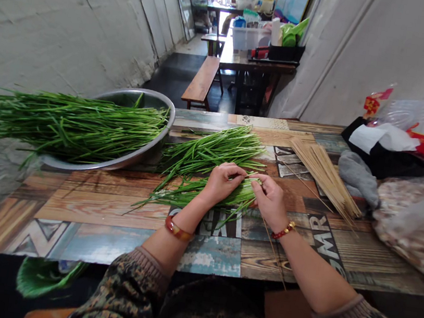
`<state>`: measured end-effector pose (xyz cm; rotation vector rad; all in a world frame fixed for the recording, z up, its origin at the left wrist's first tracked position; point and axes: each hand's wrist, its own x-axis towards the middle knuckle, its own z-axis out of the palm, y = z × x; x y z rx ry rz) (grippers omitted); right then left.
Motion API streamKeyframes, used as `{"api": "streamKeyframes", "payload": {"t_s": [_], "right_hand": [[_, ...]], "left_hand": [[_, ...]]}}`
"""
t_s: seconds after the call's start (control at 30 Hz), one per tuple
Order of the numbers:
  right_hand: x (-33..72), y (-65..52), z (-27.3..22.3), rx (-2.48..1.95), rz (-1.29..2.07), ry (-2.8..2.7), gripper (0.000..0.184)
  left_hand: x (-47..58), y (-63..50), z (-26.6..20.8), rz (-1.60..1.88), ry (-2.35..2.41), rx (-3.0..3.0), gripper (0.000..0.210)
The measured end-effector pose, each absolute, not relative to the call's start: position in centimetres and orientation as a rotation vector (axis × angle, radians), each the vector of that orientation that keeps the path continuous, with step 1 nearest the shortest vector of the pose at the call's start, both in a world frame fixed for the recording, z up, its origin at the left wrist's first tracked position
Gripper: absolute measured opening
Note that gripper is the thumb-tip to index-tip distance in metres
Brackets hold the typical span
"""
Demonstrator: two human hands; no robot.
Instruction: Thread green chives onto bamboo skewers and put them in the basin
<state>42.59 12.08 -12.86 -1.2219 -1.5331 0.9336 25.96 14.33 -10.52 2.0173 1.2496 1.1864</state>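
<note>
My left hand is closed, its thumb and fingers pinching the pale stem ends of some garlic chives. My right hand also pinches at those stem ends, its fingertips close to the left ones. From beneath the right hand a thin bamboo skewer runs toward the table's front edge; whether the fingers grip it is hidden. Just beyond both hands lies a loose pile of chives, green leaves to the left and pale ends to the right.
At left, a metal basin holds a big heap of chives overhanging its rim. Many bamboo skewers lie to the right, beside a grey cloth and a plastic bag of pale pieces. A bench and another table stand beyond.
</note>
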Motion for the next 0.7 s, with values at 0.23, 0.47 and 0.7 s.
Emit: {"api": "streamKeyframes", "payload": {"t_s": [0.23, 0.47, 0.7], "right_hand": [[42.58, 12.05, -12.93, -1.207, 0.943, -1.527, 0.032], [42.53, 12.00, -12.84, -1.198, 0.946, -1.520, 0.035], [42.50, 12.02, -13.03, -1.196, 0.938, -1.507, 0.035]], "left_hand": [[25.94, 14.29, -10.49, 1.208, 1.271, 1.941, 0.011], [25.94, 14.25, -10.59, 1.217, 1.265, 1.929, 0.011], [25.96, 14.18, -10.45, 1.208, 1.252, 1.940, 0.011]]}}
